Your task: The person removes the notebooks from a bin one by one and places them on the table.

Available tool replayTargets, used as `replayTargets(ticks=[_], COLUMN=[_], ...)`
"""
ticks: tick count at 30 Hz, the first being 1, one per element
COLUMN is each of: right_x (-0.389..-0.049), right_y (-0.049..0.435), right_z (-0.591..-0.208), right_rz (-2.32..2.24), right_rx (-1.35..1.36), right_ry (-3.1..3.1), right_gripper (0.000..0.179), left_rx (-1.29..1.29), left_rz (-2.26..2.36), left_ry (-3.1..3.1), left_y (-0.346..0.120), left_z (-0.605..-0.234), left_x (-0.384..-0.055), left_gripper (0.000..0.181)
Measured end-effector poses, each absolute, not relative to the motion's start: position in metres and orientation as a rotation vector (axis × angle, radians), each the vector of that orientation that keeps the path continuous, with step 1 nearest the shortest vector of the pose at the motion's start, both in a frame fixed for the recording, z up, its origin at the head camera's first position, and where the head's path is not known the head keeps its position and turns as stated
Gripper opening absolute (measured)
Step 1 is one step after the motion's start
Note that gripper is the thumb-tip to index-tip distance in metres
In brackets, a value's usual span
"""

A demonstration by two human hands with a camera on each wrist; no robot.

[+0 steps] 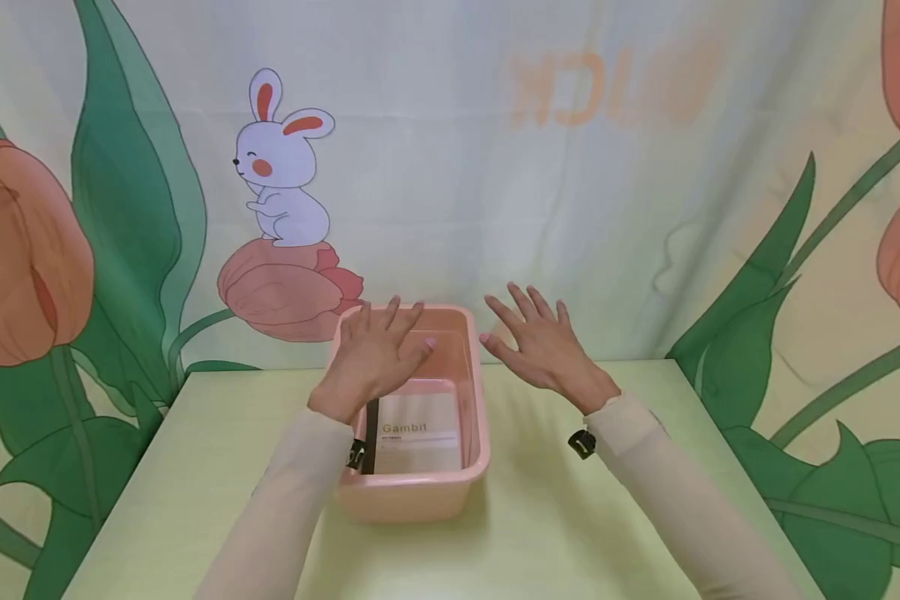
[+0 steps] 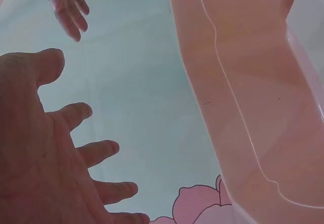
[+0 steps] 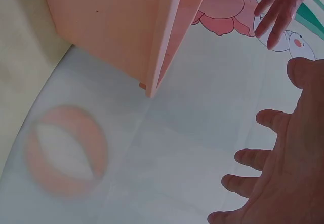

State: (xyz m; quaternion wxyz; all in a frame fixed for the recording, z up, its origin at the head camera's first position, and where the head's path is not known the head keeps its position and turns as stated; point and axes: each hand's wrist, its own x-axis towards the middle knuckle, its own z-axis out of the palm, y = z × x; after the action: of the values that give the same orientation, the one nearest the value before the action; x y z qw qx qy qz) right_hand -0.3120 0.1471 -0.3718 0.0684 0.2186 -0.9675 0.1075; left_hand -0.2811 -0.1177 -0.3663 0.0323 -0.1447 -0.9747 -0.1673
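"How do the fingers stand?"

"On the left hand (image 1: 372,358) they're spread apart, stretched forward above the pink bin (image 1: 405,498). The left wrist view shows a gap between those fingers and the bin's wall."

"And on the other side?"

"The right hand (image 1: 543,356) has its fingers apart too. They hang in the air just beyond the bin's right rim, so the bin lies lower and to their left."

"Where's the notebook (image 1: 420,412), then?"

"In the bin, below the left fingers and closer to the person. The pale cover reads 'Gambit', and a dark strip runs along its left side."

"What surface is under all this?"

"A pale yellow-green desk (image 1: 210,467), below both sets of fingers. The bin stands upright on it, and soft shadows fall to the bin's right, below the right fingers."

"And the room?"

"A printed cloth (image 1: 435,192) hangs beyond the fingertips, with faint folds. A white rabbit (image 1: 292,192) is drawn on it, past the left fingers and further left, sitting on a pink tulip. Blurred orange lettering (image 1: 588,87) shows beyond and above the right fingers."

"Anything further out?"

"Large tulips with green leaves (image 1: 123,158), well to either side of the fingers."
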Motion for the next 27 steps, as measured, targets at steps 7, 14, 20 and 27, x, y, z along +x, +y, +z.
replayTargets(ticks=[7,14,20,27], right_x=[-0.312,-0.307,-0.305,-0.303], right_y=[0.142,0.136,0.131,0.125], right_z=[-0.367,-0.364,-0.362,-0.360], right_rz=[0.321,0.333,0.328,0.357], right_rx=[0.687,0.718,0.757,0.787], right_ry=[-2.874,-2.855,-2.817,-2.798], right_gripper=[0.065,0.064,0.063,0.064], left_rx=[-0.367,-0.260,-0.259,-0.192], left_rz=[-0.623,-0.687,-0.874,-1.018], left_ry=[-2.968,-2.917,-2.913,-2.932], left_y=[-0.136,-0.164,-0.192,-0.218], left_z=[-0.359,-0.358,-0.358,-0.371], left_x=[-0.276,-0.263,-0.250,-0.243], left_gripper=[0.068,0.069,0.074,0.074])
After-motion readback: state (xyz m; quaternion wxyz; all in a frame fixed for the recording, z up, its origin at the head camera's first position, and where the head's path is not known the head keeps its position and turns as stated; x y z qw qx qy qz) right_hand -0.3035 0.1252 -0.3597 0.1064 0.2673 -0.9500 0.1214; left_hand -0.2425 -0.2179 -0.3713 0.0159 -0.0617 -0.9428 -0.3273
